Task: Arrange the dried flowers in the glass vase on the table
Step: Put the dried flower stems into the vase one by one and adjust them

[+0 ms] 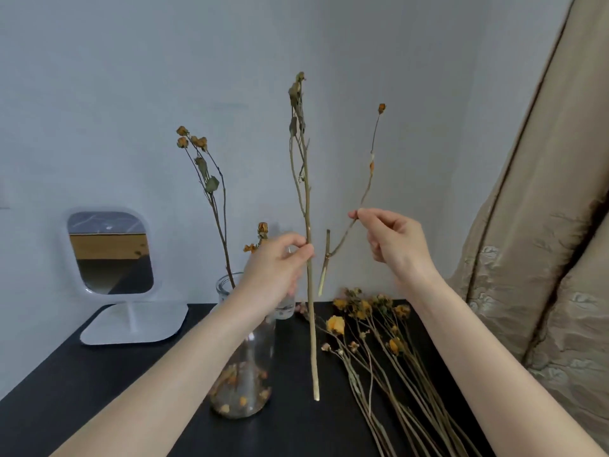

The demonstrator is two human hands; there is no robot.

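Observation:
My left hand (278, 262) pinches a long dried stem (311, 324) upright, its withered buds high above and its cut end hanging just over the table. My right hand (392, 240) pinches a shorter, thinner dried stem (342, 237) with an orange bud on top and a short side stub below. The glass vase (245, 367) stands behind my left forearm, partly hidden. It holds a tall dried sprig (216, 199) with orange buds, and loose petals lie at its bottom. A bundle of dried flowers (379, 338) lies flat on the dark table (99, 390), right of the vase.
A white-framed standing mirror (110, 252) sits at the back left of the table against a pale wall. A beige curtain (543, 225) hangs along the right side, close to the flower bundle.

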